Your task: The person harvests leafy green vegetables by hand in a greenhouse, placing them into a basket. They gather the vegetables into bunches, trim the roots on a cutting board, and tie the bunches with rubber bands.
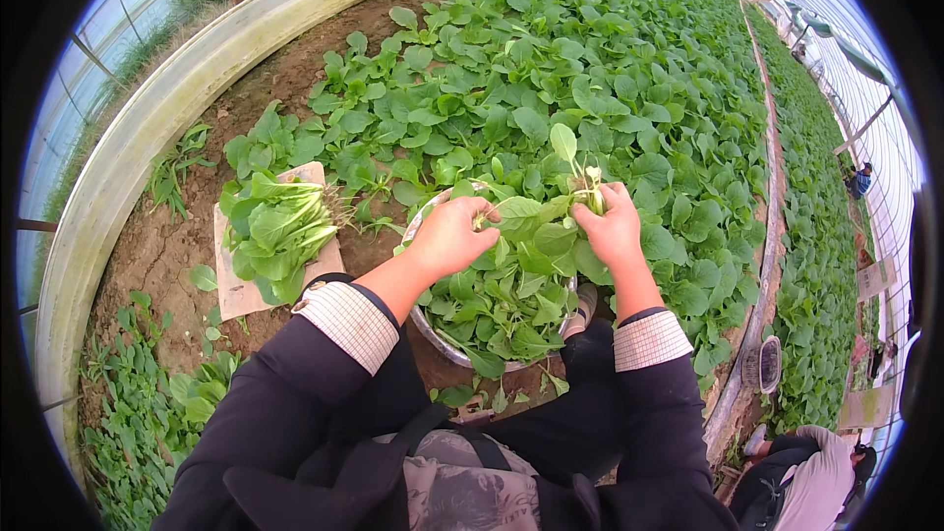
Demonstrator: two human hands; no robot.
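Observation:
My right hand (pixel 611 221) grips a small bunch of leafy green seedlings (pixel 557 228), its pale stems and roots pointing up and its leaves hanging down to the left. With thumb and fingers pinched together, my left hand (pixel 456 232) holds a leaf stalk (pixel 481 220); the fingers partly hide it. Below both hands, between my legs, stands a round metal basin (pixel 435 339) heaped with loose green leaves (pixel 509 317). To the left, a pile of rooted greens (pixel 280 228) lies on a piece of cardboard (pixel 240 291), roots facing right.
Dense leafy plants (pixel 560 74) fill the bed ahead. Bare soil (pixel 173 258) borders a low plastic-covered wall (pixel 140 133) on the left. A hose-like strip (pixel 767 236) runs along the right. A person (pixel 818 472) crouches at lower right, near an oval basket (pixel 769 365).

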